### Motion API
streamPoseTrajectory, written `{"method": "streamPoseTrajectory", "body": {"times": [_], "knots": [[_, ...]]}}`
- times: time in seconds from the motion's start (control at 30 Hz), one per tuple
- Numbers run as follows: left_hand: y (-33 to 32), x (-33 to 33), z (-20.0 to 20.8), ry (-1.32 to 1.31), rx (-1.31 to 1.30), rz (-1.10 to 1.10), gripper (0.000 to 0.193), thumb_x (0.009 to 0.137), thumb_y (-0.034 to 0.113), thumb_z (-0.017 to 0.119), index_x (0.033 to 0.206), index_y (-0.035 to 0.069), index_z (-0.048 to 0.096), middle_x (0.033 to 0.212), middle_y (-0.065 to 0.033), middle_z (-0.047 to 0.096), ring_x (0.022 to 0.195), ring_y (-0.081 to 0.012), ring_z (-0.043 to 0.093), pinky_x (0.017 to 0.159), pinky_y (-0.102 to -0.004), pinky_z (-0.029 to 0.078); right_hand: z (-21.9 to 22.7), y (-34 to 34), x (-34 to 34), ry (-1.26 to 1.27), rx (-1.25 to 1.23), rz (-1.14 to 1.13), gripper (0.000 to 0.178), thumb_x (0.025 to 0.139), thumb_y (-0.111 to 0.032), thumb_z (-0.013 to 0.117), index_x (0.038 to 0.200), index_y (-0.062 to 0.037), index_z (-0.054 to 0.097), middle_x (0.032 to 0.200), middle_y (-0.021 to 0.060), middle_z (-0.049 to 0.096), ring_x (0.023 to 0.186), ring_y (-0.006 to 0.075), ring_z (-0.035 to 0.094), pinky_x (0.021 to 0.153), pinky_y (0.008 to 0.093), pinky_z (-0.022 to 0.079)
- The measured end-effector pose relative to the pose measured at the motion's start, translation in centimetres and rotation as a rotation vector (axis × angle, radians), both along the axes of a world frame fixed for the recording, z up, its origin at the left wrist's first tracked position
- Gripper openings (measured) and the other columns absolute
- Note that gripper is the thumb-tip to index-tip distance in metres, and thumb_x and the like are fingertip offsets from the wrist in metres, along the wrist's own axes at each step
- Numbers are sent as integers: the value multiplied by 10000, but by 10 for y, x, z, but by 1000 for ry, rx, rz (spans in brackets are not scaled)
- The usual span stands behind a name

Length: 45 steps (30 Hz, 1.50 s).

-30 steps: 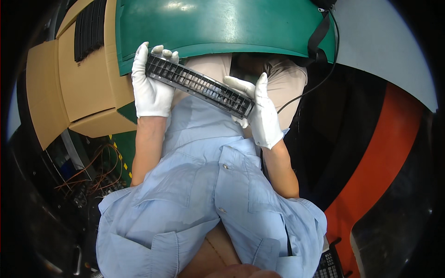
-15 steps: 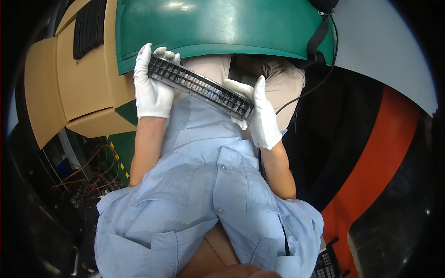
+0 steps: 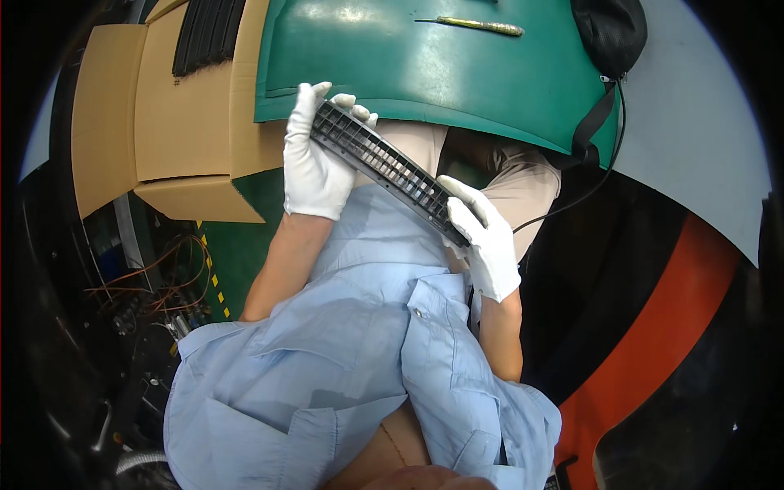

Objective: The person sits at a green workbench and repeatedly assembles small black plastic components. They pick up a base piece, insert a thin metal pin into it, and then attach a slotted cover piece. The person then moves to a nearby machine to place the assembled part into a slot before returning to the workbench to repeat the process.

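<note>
Both my hands wear white gloves and hold a long black plastic grille (image 3: 390, 170) between them, above my lap. Its face is divided into a grid of small openings. The bar slants, its left end farther from me and its right end nearer. My left hand (image 3: 317, 167) grips the far left end, thumb on one side and the fingertips showing past the other edge. Around the right end my right hand (image 3: 486, 238) is closed, its fingers lying along the top and the rest partly hidden beneath.
A green mat (image 3: 367, 69) covers the table ahead, with a thin yellowish screwdriver-like tool (image 3: 478, 26) on it. A black pouch (image 3: 611, 37) with strap and cable lies right. At left stands an open cardboard box (image 3: 184, 122) holding black strips (image 3: 208, 37).
The grille has tilted more steeply, its right end coming toward me. The view has shifted, so the scene sits farther right and the tool on the mat now shows.
</note>
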State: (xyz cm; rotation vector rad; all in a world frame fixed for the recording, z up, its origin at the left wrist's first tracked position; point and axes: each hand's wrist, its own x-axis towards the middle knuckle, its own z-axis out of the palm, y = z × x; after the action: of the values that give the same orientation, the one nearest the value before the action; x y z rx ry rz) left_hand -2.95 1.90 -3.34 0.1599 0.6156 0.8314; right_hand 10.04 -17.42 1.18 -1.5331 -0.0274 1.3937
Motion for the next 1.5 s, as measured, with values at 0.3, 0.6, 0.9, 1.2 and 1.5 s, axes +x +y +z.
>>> {"method": "streamPoseTrajectory", "body": {"times": [0.3, 0.6, 0.9, 1.2, 1.5], "knots": [[1, -4, 8, -50, -44, -15, 497, 1058, 460, 461, 1145, 0, 628, 974, -158, 678, 916, -294, 643, 923, -468, 514, 2, -3, -3, -91, -39, -35, 414, 962, -237, 686, 1335, -61, 640, 970, 7, 678, 669, 35, 518, 550, 175, 352], [2, -7, 13, -113, -53, -44, 538, 1066, 472, 417, 1191, -17, 603, 990, -169, 675, 942, -317, 643, 928, -475, 511, -2, -10, 1, -79, 13, -16, 440, 965, -185, 653, 1368, -17, 603, 1117, 26, 679, 769, 43, 555, 641, 186, 427], [3, -10, 9, -142, -27, -55, 580, 1070, 477, 389, 1230, -42, 591, 989, -166, 674, 953, -313, 633, 964, -489, 485, -5, -10, 0, -81, 23, -29, 462, 962, -173, 649, 1382, 8, 583, 1256, 55, 656, 921, 76, 595, 786, 212, 486], [2, -10, 12, -191, -61, -60, 616, 1058, 511, 396, 1236, -44, 594, 986, -166, 667, 961, -318, 628, 980, -491, 474, -3, -9, 1, -116, 37, -15, 451, 967, -188, 655, 1371, 4, 595, 1213, 55, 665, 877, 70, 590, 757, 208, 484], [2, -8, 17, -194, -69, -63, 616, 1058, 509, 397, 1226, -46, 605, 978, -160, 665, 947, -318, 631, 962, -486, 487, -3, -9, 1, -161, 57, -17, 465, 957, -217, 662, 1363, 2, 602, 1015, 8, 668, 672, 20, 499, 562, 167, 366]]}}
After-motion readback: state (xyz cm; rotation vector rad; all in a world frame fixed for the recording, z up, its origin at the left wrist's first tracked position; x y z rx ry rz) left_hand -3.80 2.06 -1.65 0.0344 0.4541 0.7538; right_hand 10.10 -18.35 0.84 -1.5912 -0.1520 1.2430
